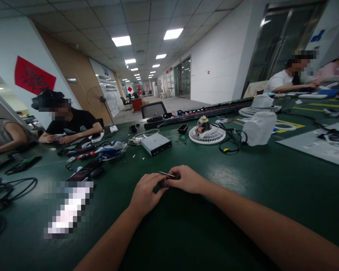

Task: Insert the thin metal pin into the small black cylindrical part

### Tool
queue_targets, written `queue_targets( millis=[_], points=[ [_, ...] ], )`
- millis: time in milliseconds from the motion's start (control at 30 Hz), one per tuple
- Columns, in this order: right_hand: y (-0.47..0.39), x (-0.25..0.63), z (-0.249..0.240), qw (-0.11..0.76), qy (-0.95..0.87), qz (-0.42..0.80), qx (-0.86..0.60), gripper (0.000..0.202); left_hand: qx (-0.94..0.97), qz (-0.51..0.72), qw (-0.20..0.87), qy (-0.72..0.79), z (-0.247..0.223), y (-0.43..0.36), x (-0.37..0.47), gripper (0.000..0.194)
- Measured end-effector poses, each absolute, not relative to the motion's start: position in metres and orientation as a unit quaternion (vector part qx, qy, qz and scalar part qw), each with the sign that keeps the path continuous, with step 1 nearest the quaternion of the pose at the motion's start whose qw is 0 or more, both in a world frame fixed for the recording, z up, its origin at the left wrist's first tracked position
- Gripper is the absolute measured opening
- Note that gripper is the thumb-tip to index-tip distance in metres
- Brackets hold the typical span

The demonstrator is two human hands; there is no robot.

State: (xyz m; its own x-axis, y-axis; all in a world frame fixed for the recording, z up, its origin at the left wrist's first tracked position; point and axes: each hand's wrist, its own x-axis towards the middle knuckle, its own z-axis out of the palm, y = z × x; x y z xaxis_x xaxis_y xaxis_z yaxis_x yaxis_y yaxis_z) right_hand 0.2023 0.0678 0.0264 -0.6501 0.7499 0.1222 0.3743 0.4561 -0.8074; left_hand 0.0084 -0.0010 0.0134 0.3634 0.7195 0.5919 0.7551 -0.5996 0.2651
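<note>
My left hand (pixel 146 191) and my right hand (pixel 188 180) meet low over the green table. Between their fingertips is a small dark part (pixel 163 183), mostly covered by the fingers. The left thumb and fingers are closed round its left side. My right fingers are pinched together at its right side. A thin, light metal strip or rod (pixel 166 174) sticks out leftward from the right fingers, above the dark part. Whether it belongs to the part or is a separate tool, I cannot tell.
Beyond my hands stand a grey disc drive (pixel 156 143), a small black tray (pixel 183 129), a white fan grille with a motor (pixel 207 134) and a white housing (pixel 260 128). Tools and a blue-white bundle (pixel 113 149) lie left, near a blurred bright panel (pixel 69 210). Several people sit around.
</note>
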Motion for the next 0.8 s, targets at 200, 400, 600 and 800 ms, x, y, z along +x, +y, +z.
queue_targets(
  millis=[200,400,600,800],
  points=[
    [0.062,0.208,0.036,0.259,-0.86,0.29,-0.332,0.015,-0.834,-0.326,-0.002,-0.445,0.015,-0.001,0.01,0.035],
    [0.068,0.203,0.024,0.265,-0.81,0.416,-0.318,0.018,-0.832,-0.338,0.009,-0.44,0.013,-0.002,0.011,0.034],
    [0.066,0.193,0.019,0.236,-0.719,0.525,-0.39,0.014,-0.822,-0.355,0.008,-0.446,0.013,-0.001,0.013,0.031],
    [0.068,0.194,0.016,0.246,-0.745,0.484,-0.388,0.016,-0.805,-0.372,-0.017,-0.461,0.014,0.0,0.015,0.03]
  ],
)
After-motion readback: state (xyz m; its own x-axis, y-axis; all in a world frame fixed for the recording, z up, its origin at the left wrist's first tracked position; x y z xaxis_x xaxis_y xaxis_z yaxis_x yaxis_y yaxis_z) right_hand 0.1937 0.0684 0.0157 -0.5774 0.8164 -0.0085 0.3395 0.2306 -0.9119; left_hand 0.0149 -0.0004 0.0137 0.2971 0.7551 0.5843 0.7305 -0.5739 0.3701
